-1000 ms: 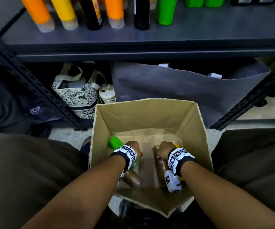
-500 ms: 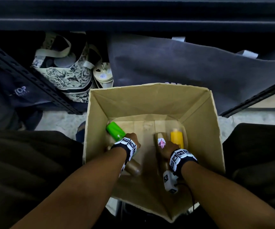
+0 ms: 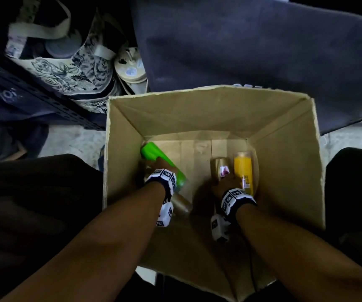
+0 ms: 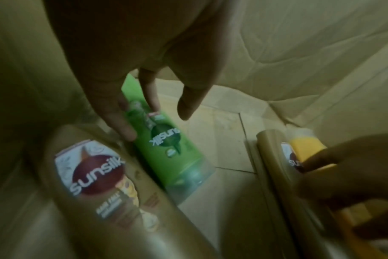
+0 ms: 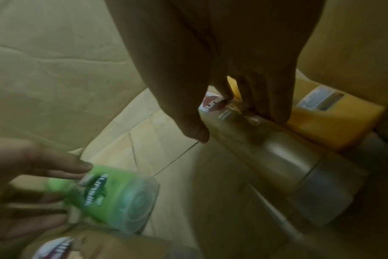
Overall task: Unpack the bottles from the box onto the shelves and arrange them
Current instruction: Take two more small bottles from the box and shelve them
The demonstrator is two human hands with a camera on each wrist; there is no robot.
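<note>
An open cardboard box (image 3: 208, 110) stands between my knees with several bottles lying on its floor. My left hand (image 3: 160, 165) reaches down at the left and curls round the green bottle (image 3: 154, 152), fingers on one side and thumb on the other (image 4: 154, 121). A tan bottle (image 3: 181, 203) lies just below that wrist, untouched. My right hand (image 3: 225, 184) grips a second tan bottle (image 3: 218, 164), with the thumb on its left and the fingers (image 5: 275, 112) wedged against the yellow bottle (image 3: 243, 168) beside it.
Behind the box hang a patterned tote bag (image 3: 62, 68) and a big grey cloth bag (image 3: 241, 51). A black perforated shelf upright (image 3: 45, 103) slants across the left. My dark-clad legs flank the box on a pale floor.
The view has dropped closer to the box, and the shelf with its bottles has left the picture. My right hand has slid back along the tan bottle, uncovering the yellow one. Both hands stay inside the box.
</note>
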